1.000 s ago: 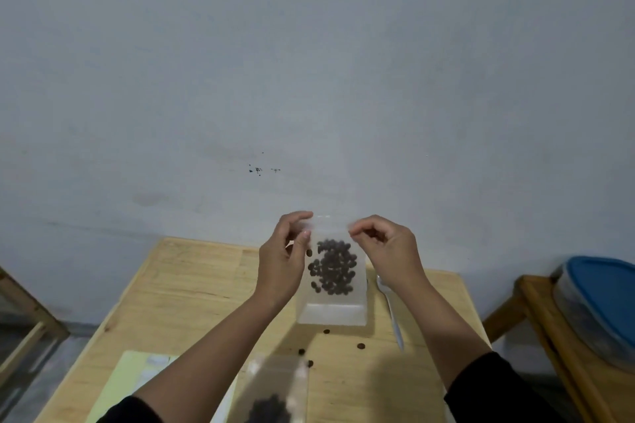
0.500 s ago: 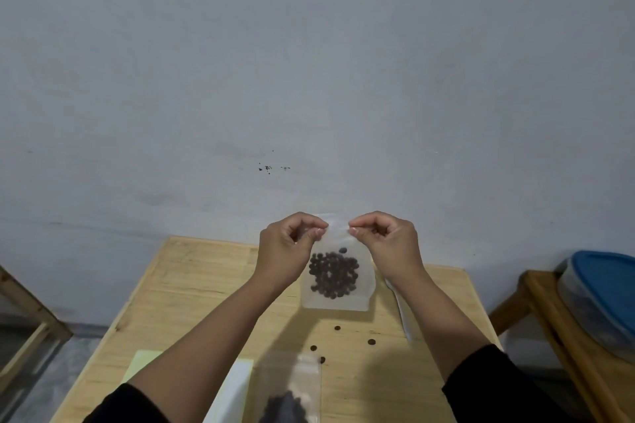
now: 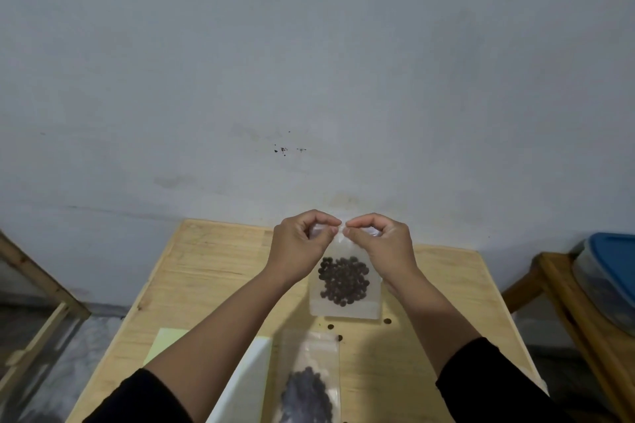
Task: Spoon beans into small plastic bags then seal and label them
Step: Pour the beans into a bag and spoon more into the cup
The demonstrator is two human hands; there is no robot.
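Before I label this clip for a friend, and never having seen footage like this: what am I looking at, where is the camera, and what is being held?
There is no machine here. The camera is worn on a person's head, looking forward and down, so both forearms reach in from the bottom edge. The left hand and the right hand pinch the top edge of a small clear plastic bag, fingertips nearly meeting at its middle. The bag hangs upright with dark beans gathered inside. Below is a wooden table. On it lie a second bag of beans, a few loose beans, a pale yellow sheet and something white that I cannot identify. At the far right, a blue-lidded container sits on another wooden stand.
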